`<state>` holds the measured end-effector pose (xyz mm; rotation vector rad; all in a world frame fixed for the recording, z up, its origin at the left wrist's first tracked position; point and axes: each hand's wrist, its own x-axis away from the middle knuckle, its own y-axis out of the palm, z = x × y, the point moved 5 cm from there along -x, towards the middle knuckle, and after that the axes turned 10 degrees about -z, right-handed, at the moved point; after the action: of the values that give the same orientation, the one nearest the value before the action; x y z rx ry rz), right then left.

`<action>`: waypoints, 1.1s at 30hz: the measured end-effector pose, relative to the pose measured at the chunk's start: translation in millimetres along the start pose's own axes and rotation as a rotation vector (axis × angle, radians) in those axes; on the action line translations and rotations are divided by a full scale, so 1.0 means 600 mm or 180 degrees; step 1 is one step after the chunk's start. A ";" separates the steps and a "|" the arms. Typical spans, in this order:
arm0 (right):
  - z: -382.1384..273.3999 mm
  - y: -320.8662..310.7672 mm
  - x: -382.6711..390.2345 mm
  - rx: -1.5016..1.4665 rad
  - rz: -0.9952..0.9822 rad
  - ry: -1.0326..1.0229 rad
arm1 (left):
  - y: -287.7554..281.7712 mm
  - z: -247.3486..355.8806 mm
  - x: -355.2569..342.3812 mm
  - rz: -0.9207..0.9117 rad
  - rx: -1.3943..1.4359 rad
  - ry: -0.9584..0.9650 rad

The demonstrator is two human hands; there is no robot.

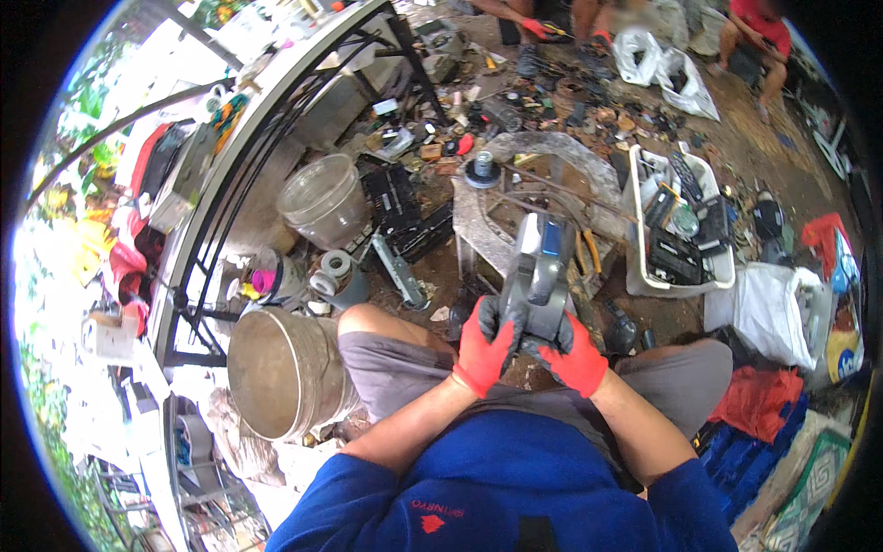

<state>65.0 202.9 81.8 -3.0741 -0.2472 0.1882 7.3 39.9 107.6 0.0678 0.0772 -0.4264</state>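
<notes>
Both my hands wear red gloves with dark grey fingers. Between them, over my lap, they hold a dark grey plastic device (543,276) with a rounded body and a small blue panel on top; its exact kind cannot be made out. My left hand (490,342) is closed on its lower left side, and my right hand (572,354) on its lower right. Just beyond it stands a worn, low work stand (552,147) with a round dark metal piece (482,169) on its left corner. Orange-handled pliers (591,250) lie beside the device.
A white bin (635,248) of dark electronic parts stands right. On the left are a clear bucket (322,198), a large dirty bucket (267,368) and a metal-framed table (267,101). Scrap covers the far ground, where other people sit near white sacks (685,83).
</notes>
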 end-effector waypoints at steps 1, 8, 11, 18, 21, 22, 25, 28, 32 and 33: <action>-0.005 0.001 -0.001 0.0144 -0.0121 0.0005 | -0.001 -0.006 -0.001 -0.0066 0.0150 -0.0151; -0.031 -0.027 -0.009 0.0328 -0.0410 0.0096 | -0.024 0.034 -0.030 -0.0829 -0.1095 -0.0434; -0.044 -0.031 -0.006 0.0896 -0.0279 -0.0192 | -0.031 0.052 -0.043 -0.1081 -0.0981 -0.0564; -0.028 -0.013 -0.011 0.1767 -0.0062 0.0051 | -0.059 0.011 -0.065 -0.1927 -0.0646 -0.2047; -0.024 -0.010 -0.005 0.2331 0.0021 0.0074 | -0.050 0.032 -0.089 -0.3296 -0.1629 -0.0633; -0.021 -0.010 -0.004 0.2427 0.0034 0.0154 | -0.050 0.038 -0.095 -0.3581 -0.1946 -0.0228; -0.015 -0.012 -0.006 0.2600 0.0129 0.0279 | -0.046 0.039 -0.123 -0.4246 -0.2796 0.0122; -0.015 -0.028 -0.034 0.2535 0.0375 0.0365 | -0.036 0.041 -0.162 -0.4560 -0.2766 -0.0380; -0.025 -0.093 -0.114 0.1132 0.0935 0.0333 | -0.005 0.080 -0.256 -0.2875 -0.1357 -0.0263; -0.039 -0.117 -0.135 0.0815 0.0905 0.0088 | 0.002 0.077 -0.281 -0.2236 -0.0467 -0.0681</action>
<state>-22.3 257.8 118.8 -2.8393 0.2021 0.1730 -142.1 106.5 168.7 -0.1559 -0.0837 -1.1249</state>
